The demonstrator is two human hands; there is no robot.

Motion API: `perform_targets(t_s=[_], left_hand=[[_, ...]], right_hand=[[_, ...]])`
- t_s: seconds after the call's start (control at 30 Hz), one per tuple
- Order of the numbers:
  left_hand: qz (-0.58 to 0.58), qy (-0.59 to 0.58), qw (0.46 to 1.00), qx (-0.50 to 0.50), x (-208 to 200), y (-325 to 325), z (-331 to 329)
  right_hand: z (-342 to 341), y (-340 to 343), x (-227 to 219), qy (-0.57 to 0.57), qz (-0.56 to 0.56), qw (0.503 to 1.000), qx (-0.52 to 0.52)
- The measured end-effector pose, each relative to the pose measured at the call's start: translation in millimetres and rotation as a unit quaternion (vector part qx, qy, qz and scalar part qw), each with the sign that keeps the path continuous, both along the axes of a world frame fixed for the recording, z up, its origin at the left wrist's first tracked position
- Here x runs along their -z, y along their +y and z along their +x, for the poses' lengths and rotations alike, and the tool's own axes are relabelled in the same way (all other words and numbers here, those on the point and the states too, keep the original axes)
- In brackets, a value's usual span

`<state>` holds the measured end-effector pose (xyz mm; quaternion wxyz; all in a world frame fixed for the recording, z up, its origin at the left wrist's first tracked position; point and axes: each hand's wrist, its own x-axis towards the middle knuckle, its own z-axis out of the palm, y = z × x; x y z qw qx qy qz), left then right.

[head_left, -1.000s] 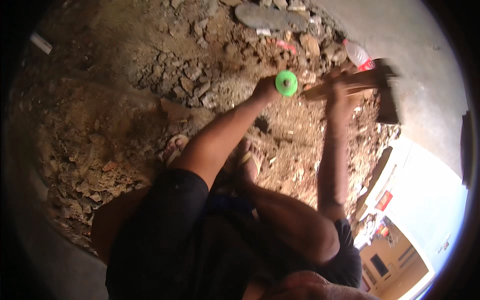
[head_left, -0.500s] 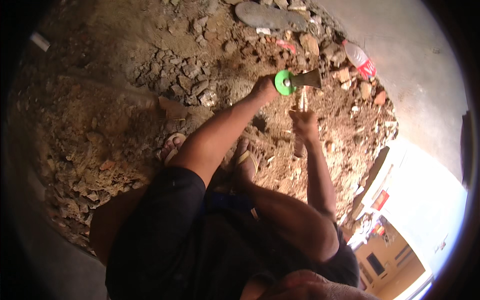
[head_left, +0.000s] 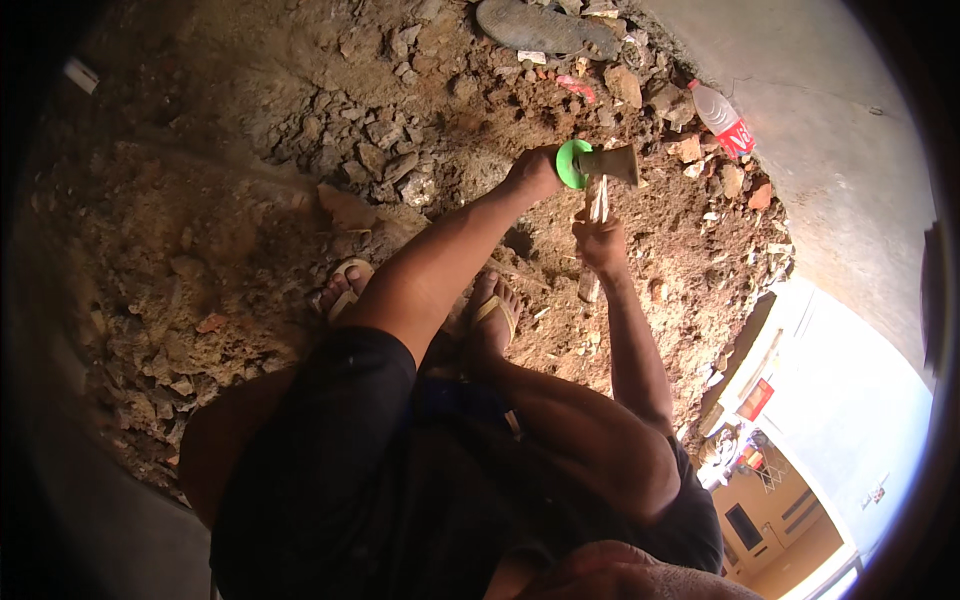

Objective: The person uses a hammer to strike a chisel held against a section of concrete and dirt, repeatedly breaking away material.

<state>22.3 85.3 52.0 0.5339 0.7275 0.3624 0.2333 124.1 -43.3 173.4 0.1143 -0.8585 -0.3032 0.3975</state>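
My left hand is closed round a chisel whose round green guard faces up above the fist. The chisel's shaft and tip are hidden by the hand. My right hand grips the wooden handle of a hammer. Its grey metal head, which widens to the right, lies over the guard at the chisel's end; whether they touch I cannot tell. The handle's lower end shows below my right fist. Both hands are over broken, earthy ground, in front of my sandalled feet.
Broken stones lie left of my hands. A worn grey shoe sole is at the far edge. A clear plastic bottle with a red label lies beside the smooth grey concrete on the right. A bright doorway opens at lower right.
The hammer has shifted slightly left and nearer, so its head now overlaps the chisel's end, which showed before. My right hand moved a little left with it. My left hand keeps its grip.
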Motion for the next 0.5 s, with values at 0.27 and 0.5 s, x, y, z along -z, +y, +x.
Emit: perform_targets(t_s=[0.27, 0.5], left_hand=[[-0.024, 0.015, 1.0, -0.001, 6, -4, -7], [-0.024, 0.003, 0.999, 0.037, 1, -5, 6]], right_hand=[[-5, 49, -175, -0.056, 0.591, 0.803, 0.049], [-2, -13, 6, -0.011, 0.03, 0.998, -0.056]])
